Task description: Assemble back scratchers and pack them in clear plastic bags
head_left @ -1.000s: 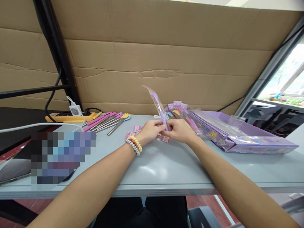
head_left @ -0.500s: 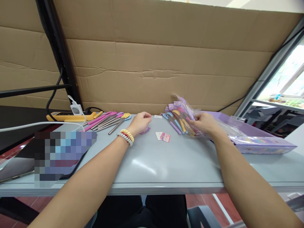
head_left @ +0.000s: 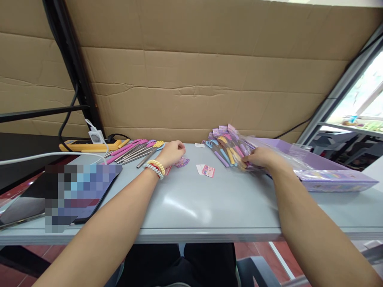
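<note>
My left hand [head_left: 174,153] rests on the grey table with its fingers curled together, beside small purple cards [head_left: 182,162]; whether anything is between its fingertips is too small to tell. At the right, my right hand [head_left: 259,157] is closed on a clear plastic package [head_left: 245,150] over a pile of wrapped colourful claw-ended sticks [head_left: 227,151]. Unwrapped metal sticks [head_left: 136,153] with pink, purple and yellow ends lie left of my left hand. Between the hands are a pink and white card [head_left: 208,171] and a white slip [head_left: 199,145].
A purple box [head_left: 335,181] holding clear plastic stands on the right. On the left are a yellow power strip [head_left: 86,146] with a white plug and cable, and a dark tablet-like device [head_left: 104,191]. Cardboard [head_left: 197,71] walls the table's back edge.
My right hand has lowered the plastic package onto the pile. My left hand has shifted slightly left, showing more of the small purple cards.
</note>
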Demonstrator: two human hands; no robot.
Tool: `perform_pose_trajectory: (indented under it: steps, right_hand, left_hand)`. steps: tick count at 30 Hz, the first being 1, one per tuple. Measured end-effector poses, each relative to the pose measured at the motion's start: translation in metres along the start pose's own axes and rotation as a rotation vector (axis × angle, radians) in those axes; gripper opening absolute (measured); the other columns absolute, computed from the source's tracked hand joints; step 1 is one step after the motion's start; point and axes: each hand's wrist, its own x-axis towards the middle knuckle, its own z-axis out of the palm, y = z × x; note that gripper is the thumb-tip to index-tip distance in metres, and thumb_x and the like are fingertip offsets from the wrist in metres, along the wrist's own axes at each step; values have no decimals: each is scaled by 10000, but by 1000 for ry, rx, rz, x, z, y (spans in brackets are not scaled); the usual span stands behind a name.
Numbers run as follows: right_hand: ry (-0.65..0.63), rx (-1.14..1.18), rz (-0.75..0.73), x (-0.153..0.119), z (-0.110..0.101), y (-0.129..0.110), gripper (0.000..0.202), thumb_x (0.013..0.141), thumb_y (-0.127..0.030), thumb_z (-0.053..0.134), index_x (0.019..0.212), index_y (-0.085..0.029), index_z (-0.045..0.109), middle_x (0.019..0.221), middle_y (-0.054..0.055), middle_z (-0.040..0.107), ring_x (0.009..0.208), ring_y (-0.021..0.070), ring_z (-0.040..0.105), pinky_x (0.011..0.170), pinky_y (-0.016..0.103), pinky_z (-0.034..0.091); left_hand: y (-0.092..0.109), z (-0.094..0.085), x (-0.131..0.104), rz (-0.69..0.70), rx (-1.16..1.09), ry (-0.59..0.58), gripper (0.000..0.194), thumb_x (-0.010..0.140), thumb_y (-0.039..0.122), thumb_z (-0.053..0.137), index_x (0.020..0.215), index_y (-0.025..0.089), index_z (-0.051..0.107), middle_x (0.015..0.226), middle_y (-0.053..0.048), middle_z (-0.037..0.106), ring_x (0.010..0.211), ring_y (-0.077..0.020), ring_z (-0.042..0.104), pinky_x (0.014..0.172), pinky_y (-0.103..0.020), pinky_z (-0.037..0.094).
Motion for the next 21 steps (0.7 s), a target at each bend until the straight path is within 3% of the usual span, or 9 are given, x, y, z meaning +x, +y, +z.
perform_pose_trajectory:
  steps: [2,6,11,13,18,21]
  right_hand:
    - [-152,-182,142,-2,-5,-9,309,491,-444,719,448,-200,535,475,76,524,511,237,540,511,378,404]
    - [-104,-313,155,-9,-16,-28,309,600,-483,626,526,-187,578,667,153,594,644,287,584,543,398,421]
    - [-86,-349,99,-17,-14,-35,274,670,-392,535,737,-159,663,838,180,613,781,303,595,594,379,436]
    - [-30,-346,72,-19,-12,-37,313,678,-370,528,831,-139,673,905,197,609,836,317,587,631,383,437]
    - [281,-178,-58,-24,-8,-50,385,709,-355,522,981,-118,658,983,179,591,966,307,545,770,378,427]
    - [319,-54,-176,-27,-5,-61,323,727,-311,501,942,-130,661,934,137,601,917,257,551,783,345,416]
  left_hand:
    - [-1,1,0,13,23,-9,182,747,227,506,872,161,621,863,-49,676,717,-143,589,641,-230,438]
    - [-4,1,2,35,79,-16,166,748,237,503,847,167,616,894,-58,681,761,-161,602,688,-244,438]
    - [-12,1,6,67,152,-19,182,747,254,491,852,175,617,911,-63,680,831,-187,602,725,-257,433]
    - [-15,1,7,77,194,-11,196,748,262,486,860,175,621,929,-70,679,855,-197,599,734,-262,431]
    - [-19,-5,10,33,326,35,253,733,253,476,915,177,635,972,-76,683,902,-203,601,751,-264,438]
    - [-24,-12,13,-21,391,63,271,711,224,478,914,180,652,967,-86,689,900,-211,611,750,-271,442]
